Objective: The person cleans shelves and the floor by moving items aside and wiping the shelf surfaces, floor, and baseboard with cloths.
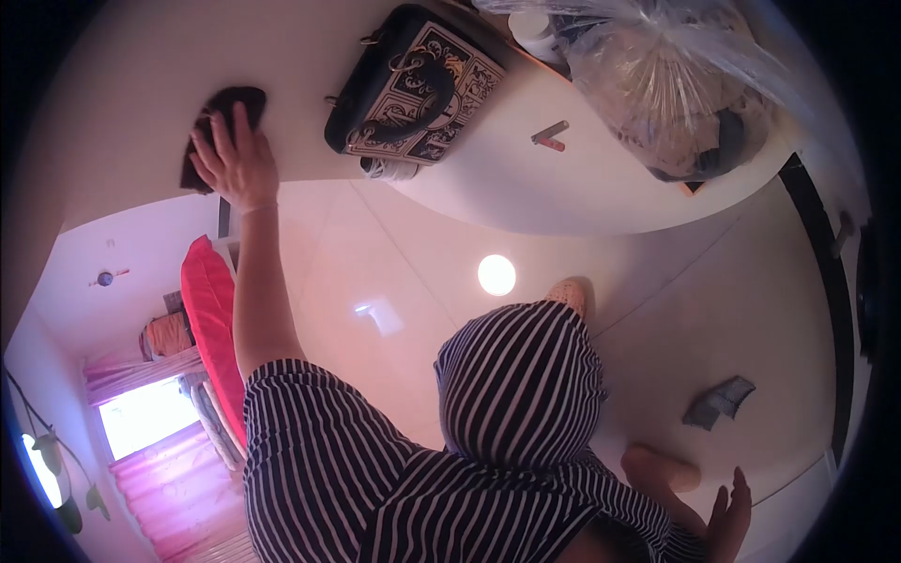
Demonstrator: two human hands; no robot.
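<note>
My left hand (235, 161) lies flat with its fingers spread over a dark cloth (197, 174) on the white tabletop (310, 47), at upper left. The cloth sticks out past the fingers above and on the left. To the right of this hand, apart from it, lies a black handbag (408, 94) with a cream patterned front and dark handles. A whitish bundle (388, 169) shows partly under the bag's lower edge. My right hand (727, 521) is low at the right, off the table, fingers apart and nothing visible in it.
Right of the handbag lies a small silver-and-red tool (551, 136), perhaps nail clippers. A full clear plastic bag (676, 94) and a white bottle (533, 36) stand beyond. A grey crumpled item (718, 403) lies on the tiled floor (394, 281). Red fabric (208, 314) hangs near my left arm.
</note>
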